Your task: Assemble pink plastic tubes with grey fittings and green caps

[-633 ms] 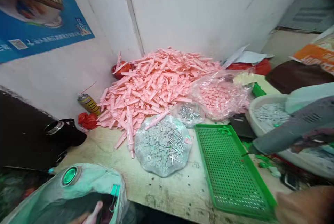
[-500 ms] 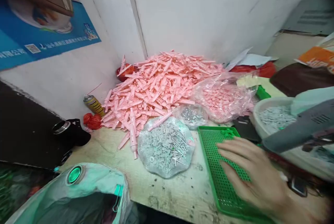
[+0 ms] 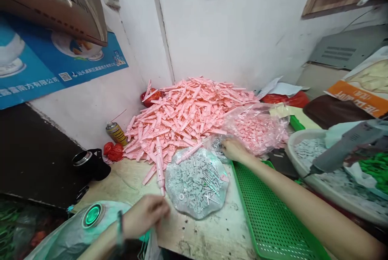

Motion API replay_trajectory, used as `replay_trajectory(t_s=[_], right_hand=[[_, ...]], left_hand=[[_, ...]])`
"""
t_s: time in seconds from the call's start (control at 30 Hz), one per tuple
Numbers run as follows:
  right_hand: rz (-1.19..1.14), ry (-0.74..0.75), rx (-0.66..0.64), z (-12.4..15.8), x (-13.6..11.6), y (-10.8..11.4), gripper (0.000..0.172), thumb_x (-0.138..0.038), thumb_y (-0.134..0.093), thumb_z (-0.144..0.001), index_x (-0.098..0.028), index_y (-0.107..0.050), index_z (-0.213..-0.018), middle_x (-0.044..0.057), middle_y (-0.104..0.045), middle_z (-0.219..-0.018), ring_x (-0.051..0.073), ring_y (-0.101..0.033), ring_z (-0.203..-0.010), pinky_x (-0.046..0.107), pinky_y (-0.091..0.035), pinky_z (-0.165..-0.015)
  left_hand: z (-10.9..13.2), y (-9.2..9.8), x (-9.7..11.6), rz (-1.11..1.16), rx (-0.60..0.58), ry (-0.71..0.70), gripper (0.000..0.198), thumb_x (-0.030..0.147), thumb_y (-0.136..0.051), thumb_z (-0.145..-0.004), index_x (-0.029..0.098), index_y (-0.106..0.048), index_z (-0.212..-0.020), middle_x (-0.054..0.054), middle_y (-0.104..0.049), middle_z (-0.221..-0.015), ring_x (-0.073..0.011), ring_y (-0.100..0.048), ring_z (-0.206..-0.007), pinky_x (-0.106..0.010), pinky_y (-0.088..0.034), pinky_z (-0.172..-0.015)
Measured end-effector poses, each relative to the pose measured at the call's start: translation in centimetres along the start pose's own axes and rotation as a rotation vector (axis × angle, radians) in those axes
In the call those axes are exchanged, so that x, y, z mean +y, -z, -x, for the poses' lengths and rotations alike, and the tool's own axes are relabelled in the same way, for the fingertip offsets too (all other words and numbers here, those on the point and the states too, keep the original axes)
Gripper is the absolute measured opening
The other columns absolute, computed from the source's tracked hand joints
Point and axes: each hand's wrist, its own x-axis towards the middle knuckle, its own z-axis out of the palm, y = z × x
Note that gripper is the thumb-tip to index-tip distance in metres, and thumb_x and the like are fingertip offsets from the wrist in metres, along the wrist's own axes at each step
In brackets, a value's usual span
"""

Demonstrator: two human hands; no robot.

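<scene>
My right hand (image 3: 233, 149) reaches into a small clear dish or bag (image 3: 218, 145) of small metal pieces, fingers drawn together and fingertips hidden. Closer to me, my left hand (image 3: 149, 211) hovers near the table's front edge, curled and blurred by motion. Between the hands lies a scalloped clear plate (image 3: 197, 214) of small grey plastic parts (image 3: 188, 179) and long metal pins (image 3: 214, 181). A pink plastic tube (image 3: 160, 167) rests left of this plate, and another pink piece (image 3: 190, 153) lies across its back rim. My right forearm passes over a green perforated tray (image 3: 266, 219).
Pink plastic pieces (image 3: 190, 110) are heaped against the wall, beside a clear bag (image 3: 257, 126) of smaller pink parts. On the right, a grey power tool (image 3: 342, 149) rests over a basin (image 3: 292, 147). A black flask (image 3: 91, 165) and spray can (image 3: 116, 133) stand left.
My right hand has moved from above the green tray, away and leftward, to the small dish of metal pieces. My left hand has come into view at lower left. The view has shifted.
</scene>
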Motion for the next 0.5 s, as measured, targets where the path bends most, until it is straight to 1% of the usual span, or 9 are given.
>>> replay_trajectory(t_s=[0.03,0.07,0.1,0.13,0.17,0.23,0.3,0.37,0.5], right_hand=[[0.006,-0.013,-0.005,-0.3,-0.1,-0.2,0.015,-0.027,-0.062,-0.091,-0.014,-0.066,-0.092,0.007,-0.067,-0.1,0.02,-0.063,-0.095,0.04,-0.048,-0.088],[0.007,-0.024,-0.005,-0.5,-0.2,-0.4,0.017,-0.031,-0.061,-0.092,-0.014,-0.065,-0.092,0.005,-0.067,-0.099,0.019,-0.063,-0.093,0.04,-0.049,-0.086],[0.005,-0.034,0.001,-0.6,-0.3,-0.5,0.019,-0.032,-0.06,-0.092,-0.014,-0.064,-0.091,0.005,-0.066,-0.097,0.018,-0.062,-0.09,0.039,-0.049,-0.085],[-0.002,-0.042,0.014,-0.6,-0.4,-0.6,0.018,-0.031,-0.06,-0.092,-0.014,-0.064,-0.088,0.005,-0.066,-0.094,0.018,-0.062,-0.087,0.037,-0.049,-0.082],[-0.012,-0.048,0.032,-0.5,-0.4,-0.6,0.015,-0.027,-0.06,-0.091,-0.014,-0.064,-0.085,0.006,-0.067,-0.092,0.018,-0.062,-0.085,0.035,-0.048,-0.08],[-0.046,-0.059,0.08,0.0,-0.4,-0.4,0.011,-0.019,-0.058,-0.086,-0.015,-0.064,-0.079,0.007,-0.068,-0.087,0.018,-0.062,-0.08,0.03,-0.045,-0.073],[-0.098,-0.065,0.127,0.7,-0.5,-0.2,0.01,-0.015,-0.056,-0.081,-0.016,-0.064,-0.075,0.007,-0.068,-0.08,0.019,-0.062,-0.074,0.028,-0.041,-0.065],[-0.166,-0.056,0.164,1.3,-0.6,0.1,0.01,-0.015,-0.054,-0.078,-0.017,-0.063,-0.075,0.005,-0.068,-0.073,0.019,-0.061,-0.067,0.026,-0.039,-0.06],[-0.314,0.029,0.213,2.1,-1.4,0.5,0.011,-0.019,-0.051,-0.078,-0.019,-0.061,-0.074,0.003,-0.067,-0.072,0.018,-0.061,-0.066,0.025,-0.039,-0.06]], left_hand=[[-2.3,0.0,0.9,-0.142,0.115,-0.038,0.021,0.023,-0.048,-0.095,0.016,-0.067,-0.097,-0.004,-0.069,-0.087,-0.0171,-0.065,-0.081,-0.034,-0.053,-0.078],[-4.6,0.0,1.8,-0.275,0.233,-0.07,0.025,0.018,-0.043,-0.095,0.017,-0.068,-0.098,-0.006,-0.07,-0.089,-0.0186,-0.065,-0.087,-0.034,-0.051,-0.083],[-6.8,-0.1,2.6,-0.381,0.335,-0.091,0.031,0.013,-0.039,-0.094,0.018,-0.068,-0.101,-0.009,-0.07,-0.096,-0.0208,-0.064,-0.096,-0.036,-0.048,-0.089],[-8.9,-0.2,3.3,-0.43,0.396,-0.094,0.035,0.009,-0.036,-0.093,0.018,-0.066,-0.107,-0.012,-0.069,-0.106,-0.0233,-0.06,-0.106,-0.039,-0.045,-0.094],[-10.6,-0.3,3.8,-0.469,0.427,-0.095,0.034,0.009,-0.038,-0.091,0.016,-0.065,-0.11,-0.014,-0.067,-0.112,-0.0259,-0.058,-0.111,-0.041,-0.043,-0.095],[-13.2,-0.5,4.4,-0.545,0.456,-0.101,0.029,0.015,-0.044,-0.09,0.014,-0.064,-0.112,-0.017,-0.066,-0.114,-0.03,-0.057,-0.112,-0.044,-0.043,-0.095],[-14.5,-0.4,4.5,-0.606,0.459,-0.105,0.025,0.022,-0.051,-0.09,0.013,-0.064,-0.108,-0.016,-0.067,-0.108,-0.0302,-0.058,-0.109,-0.046,-0.044,-0.093],[-15.1,-0.1,4.4,-0.65,0.451,-0.104,0.025,0.029,-0.054,-0.09,0.013,-0.064,-0.106,-0.012,-0.068,-0.105,-0.0271,-0.06,-0.105,-0.046,-0.045,-0.093],[-15.8,0.6,4.4,-0.689,0.442,-0.091,0.03,0.037,-0.055,-0.092,0.015,-0.061,-0.112,-0.008,-0.065,-0.109,-0.0224,-0.061,-0.101,-0.046,-0.048,-0.091]])
